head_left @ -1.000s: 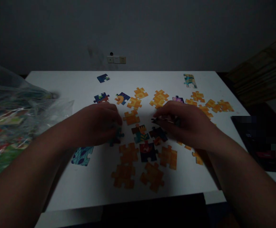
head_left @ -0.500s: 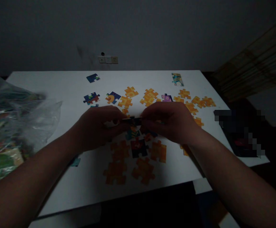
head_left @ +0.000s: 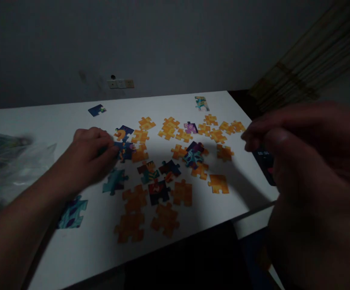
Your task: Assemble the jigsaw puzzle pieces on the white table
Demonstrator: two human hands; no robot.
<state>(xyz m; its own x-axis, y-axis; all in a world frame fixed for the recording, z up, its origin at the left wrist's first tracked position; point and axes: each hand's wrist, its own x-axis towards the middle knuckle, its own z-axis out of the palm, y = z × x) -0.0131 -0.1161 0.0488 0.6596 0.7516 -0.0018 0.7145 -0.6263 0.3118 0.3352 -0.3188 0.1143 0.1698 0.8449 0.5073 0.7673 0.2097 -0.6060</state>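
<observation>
My left hand (head_left: 92, 155) rests low over the left part of the table, fingers curled. Its thumb and fingertips meet the left edge of a dark blue puzzle piece (head_left: 126, 152). Another dark piece is partly hidden behind the knuckles. My right hand (head_left: 316, 161) is raised at the right, close to the camera and blurred. Its fingers are pinched together; whether anything sits between them I cannot make out. Around the middle lie dark picture pieces, among them a red and black piece (head_left: 159, 192) and a teal striped piece (head_left: 150, 173). A purple-and-teal piece (head_left: 194, 155) overlaps others.
Several orange puzzle pieces (head_left: 129, 227) are spread over the white table (head_left: 99, 245). A teal piece (head_left: 72, 213) lies near my left forearm. Clear plastic bags (head_left: 21, 161) stand at the left. A dark phone (head_left: 264, 163) lies at the right edge, partly behind my right hand.
My hands have parted from around a dark puzzle piece in the middle. The left moved left and down to the table; the right swung right and nearer the camera. The view turned rightward.
</observation>
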